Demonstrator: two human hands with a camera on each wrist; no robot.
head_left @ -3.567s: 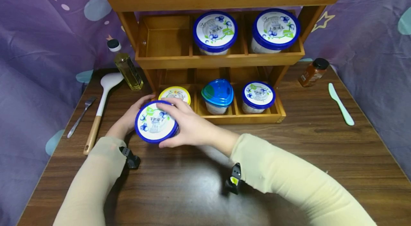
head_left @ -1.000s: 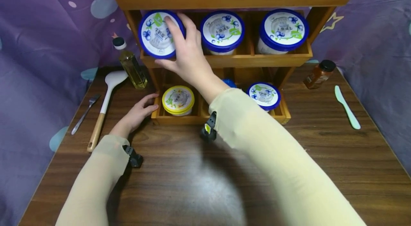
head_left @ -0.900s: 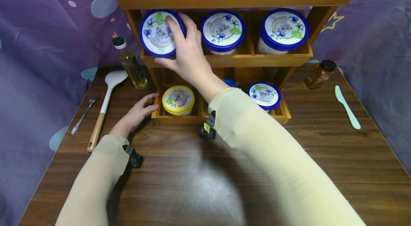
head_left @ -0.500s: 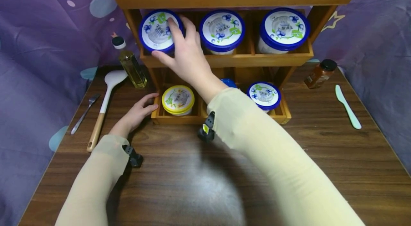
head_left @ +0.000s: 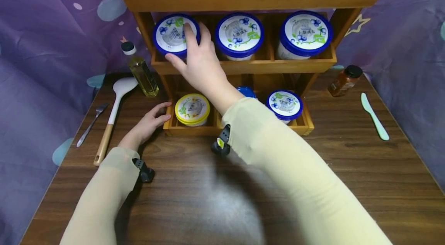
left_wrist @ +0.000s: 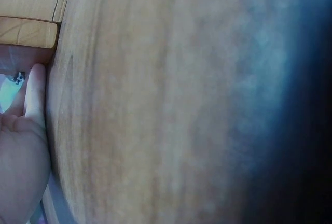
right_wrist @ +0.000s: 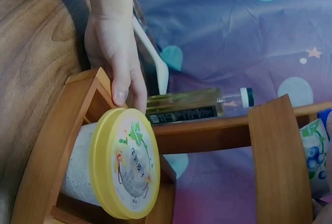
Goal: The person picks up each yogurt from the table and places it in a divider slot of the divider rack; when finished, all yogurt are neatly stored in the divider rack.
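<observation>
Fork (head_left: 91,125): lies at the far left of the table (head_left: 347,167), beside the white spoon (head_left: 112,113) with a wooden handle.

Oil bottle (head_left: 139,69): stands upright behind the spoon, just left of the wooden rack (head_left: 243,65).

Left hand (head_left: 147,125): rests on the table at the lower tier's left corner, fingers relaxed and nearly straight, fingertips touching the wood; holds nothing.

Yellow-lidded tub (head_left: 192,109): sits in the lower tier's left compartment, just right of the left hand.

Blue-lidded tub (head_left: 175,35): sits in the left compartment of the middle tier, lid facing the head camera.

Right hand (head_left: 199,65): reaches up to that tub, fingers curled over the lid's right edge and thumb stretched under its front; the grip looks light.

Handling note: the tub probably seats best if pressed squarely back until its base lies flat, with the fingers then drawn off sideways so as not to drag it out again, while the left hand steadies the rack.

Two more blue-lidded tubs (head_left: 239,35) fill the middle and right compartments.

Spice jar (head_left: 344,79) and pale green knife (head_left: 373,116): far right.
</observation>
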